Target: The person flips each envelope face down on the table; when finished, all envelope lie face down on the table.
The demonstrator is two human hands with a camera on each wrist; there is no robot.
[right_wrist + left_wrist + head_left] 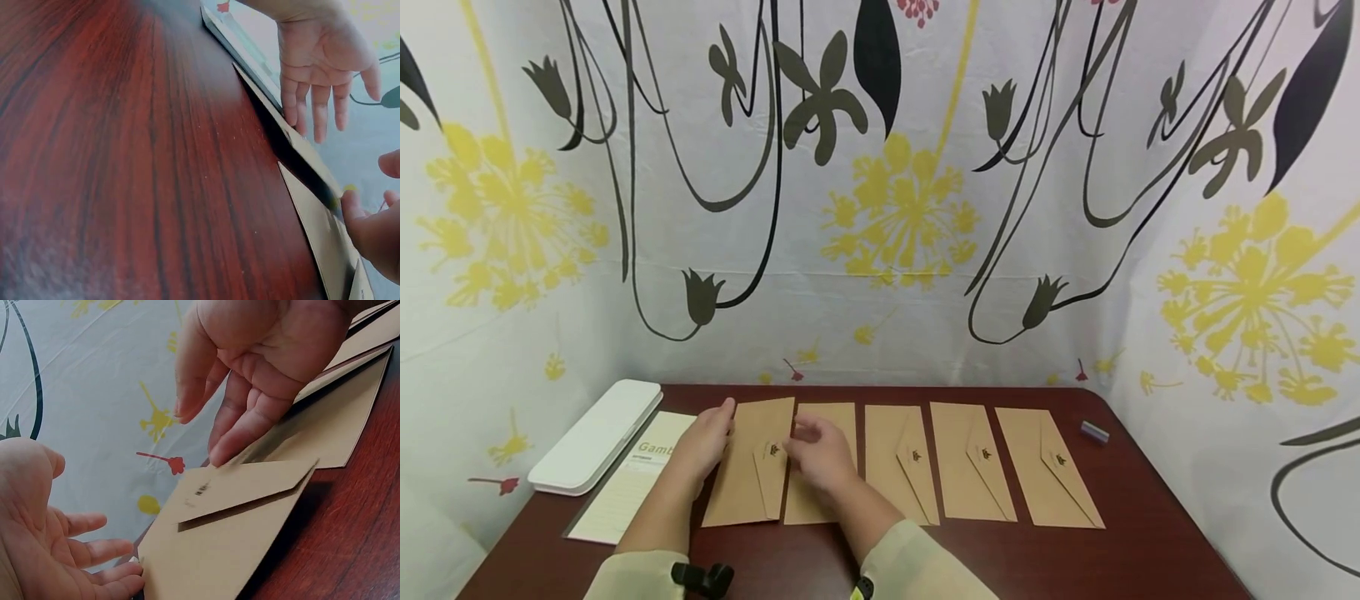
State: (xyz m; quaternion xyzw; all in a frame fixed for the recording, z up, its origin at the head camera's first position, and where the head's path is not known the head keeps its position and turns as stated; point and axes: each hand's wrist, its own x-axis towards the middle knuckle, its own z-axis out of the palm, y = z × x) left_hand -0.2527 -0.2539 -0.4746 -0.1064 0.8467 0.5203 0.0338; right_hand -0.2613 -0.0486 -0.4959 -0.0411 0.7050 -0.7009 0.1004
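Five brown envelopes lie side by side on the dark red table, each with a small dark print on its flap. My left hand (pixel 703 442) is at the left side of the leftmost envelope (pixel 745 467); in the left wrist view the left fingertips (pixel 128 581) touch its edge with the fingers spread fairly straight. My right hand (pixel 823 454) hangs over the second envelope (pixel 808 504), its fingertips at the right edge of the leftmost one. A dark gap shows under the leftmost envelope (pixel 303 150) in the right wrist view, so that side stands off the table.
A white notebook (pixel 617 492) with printed letters lies left of the envelopes, partly behind my left forearm. Farther left is a white flat case (pixel 598 437). A small grey-blue cylinder (pixel 1094 432) lies at the right. Patterned cloth (pixel 880 350) hangs behind the table.
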